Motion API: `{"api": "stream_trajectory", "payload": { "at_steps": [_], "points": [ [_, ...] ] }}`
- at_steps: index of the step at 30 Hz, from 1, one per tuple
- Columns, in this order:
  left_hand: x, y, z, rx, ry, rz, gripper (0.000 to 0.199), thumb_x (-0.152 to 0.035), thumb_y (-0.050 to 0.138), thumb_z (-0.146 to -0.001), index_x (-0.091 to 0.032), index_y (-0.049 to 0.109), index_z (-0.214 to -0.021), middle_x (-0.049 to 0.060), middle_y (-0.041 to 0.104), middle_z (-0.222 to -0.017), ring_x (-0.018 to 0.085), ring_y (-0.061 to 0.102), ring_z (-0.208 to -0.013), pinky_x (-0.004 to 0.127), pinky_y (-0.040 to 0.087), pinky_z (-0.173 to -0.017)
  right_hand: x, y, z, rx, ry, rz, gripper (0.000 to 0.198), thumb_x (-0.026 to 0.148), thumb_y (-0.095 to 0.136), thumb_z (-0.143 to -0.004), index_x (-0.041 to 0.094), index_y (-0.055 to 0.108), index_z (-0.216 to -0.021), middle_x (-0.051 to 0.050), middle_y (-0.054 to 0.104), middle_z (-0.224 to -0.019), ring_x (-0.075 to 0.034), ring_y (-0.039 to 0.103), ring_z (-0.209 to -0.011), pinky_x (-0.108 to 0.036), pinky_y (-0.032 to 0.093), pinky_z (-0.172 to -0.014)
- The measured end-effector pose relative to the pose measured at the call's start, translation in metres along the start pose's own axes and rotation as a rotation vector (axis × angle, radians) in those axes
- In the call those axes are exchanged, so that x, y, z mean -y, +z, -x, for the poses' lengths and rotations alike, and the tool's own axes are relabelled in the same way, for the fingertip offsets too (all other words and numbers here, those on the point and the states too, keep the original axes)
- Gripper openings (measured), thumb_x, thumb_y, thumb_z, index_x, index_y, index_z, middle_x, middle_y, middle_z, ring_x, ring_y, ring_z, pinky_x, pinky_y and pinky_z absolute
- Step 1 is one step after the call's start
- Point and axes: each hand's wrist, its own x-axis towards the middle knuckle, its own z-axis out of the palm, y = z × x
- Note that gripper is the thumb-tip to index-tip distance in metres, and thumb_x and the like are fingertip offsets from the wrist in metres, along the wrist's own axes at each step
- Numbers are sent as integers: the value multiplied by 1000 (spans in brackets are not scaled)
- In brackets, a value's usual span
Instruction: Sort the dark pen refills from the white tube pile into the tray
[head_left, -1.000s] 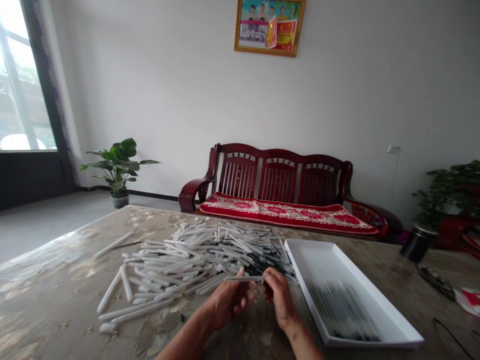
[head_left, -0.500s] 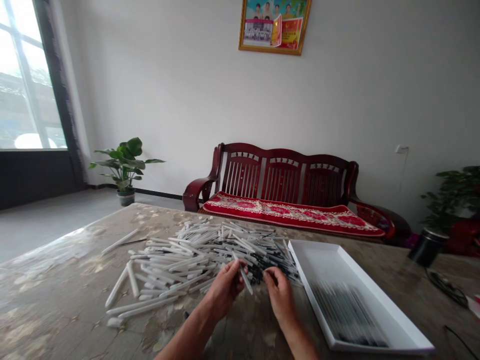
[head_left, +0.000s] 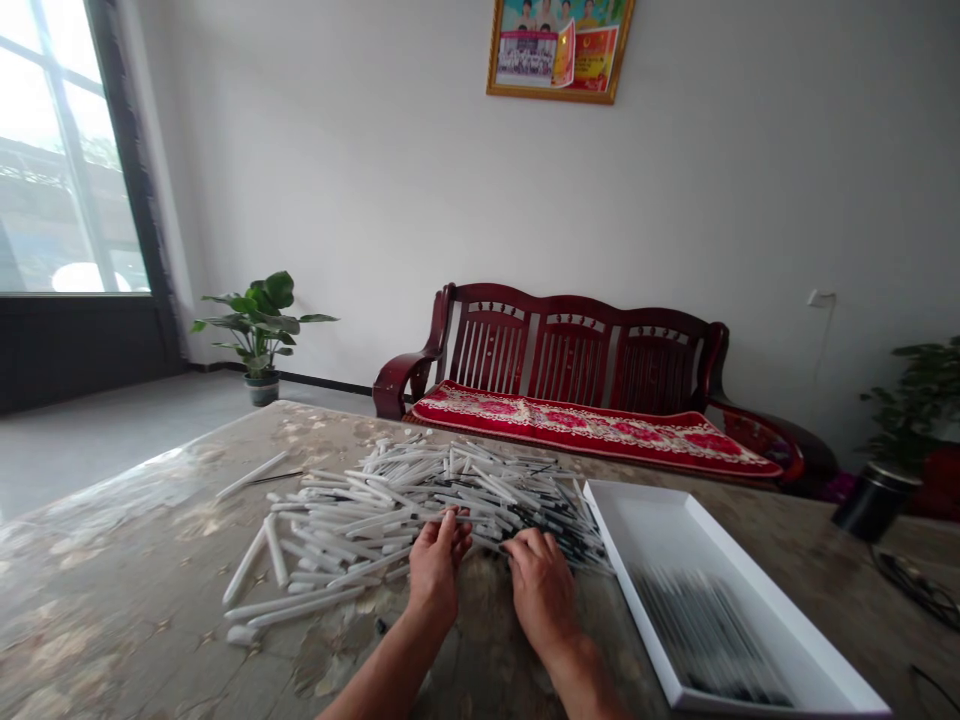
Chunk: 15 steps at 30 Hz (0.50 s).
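Note:
A heap of white and grey pen parts (head_left: 360, 510) spreads over the table (head_left: 180, 600), with dark pieces (head_left: 559, 520) on its right side. At the heap's near edge, my left hand (head_left: 435, 565) pinches a slim pen between thumb and fingers; most of it is hidden. My right hand (head_left: 541, 580) is beside it, palm down, with its fingers curled together by the dark pieces. What those fingers hold, if anything, cannot be made out. To the right, a white shallow box (head_left: 637, 625) contains a row of dark-and-clear pens (head_left: 712, 630), which look blurred.
A single white stick-like piece (head_left: 251, 475) lies apart at the far left of the heap. Black cables (head_left: 911, 585) and a dark cylinder (head_left: 876, 500) are on the right. Beyond the table stands a wooden bench (head_left: 570, 350) with a red cover.
The left hand has turned and shifted slightly left; the pale pen that stuck out toward me is now mostly hidden. The right hand has rolled palm down, fingers closer to the left hand.

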Motion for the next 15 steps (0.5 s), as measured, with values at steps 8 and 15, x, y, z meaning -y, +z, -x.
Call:
{"api": "stream_trajectory", "payload": {
  "at_steps": [8, 15],
  "points": [
    [2, 1, -1, -3, -26, -8, 10, -7, 63, -87, -12, 67, -79, 4, 72, -72, 8, 66, -53, 17, 53, -50, -2, 5, 0, 38, -48, 95, 43, 5, 49, -90, 31, 68, -119, -1, 72, -104, -23, 59, -100, -32, 40, -86],
    [9, -2, -1, 35, -59, -18, 8, -13, 73, -80, -13, 66, -77, 3, 71, -69, 9, 65, -54, 17, 52, -51, -6, 0, 0, 44, -19, 145, 37, 7, 48, -92, 30, 72, -108, -1, 71, -100, -22, 57, -97, -31, 39, -85]
  ]
}}
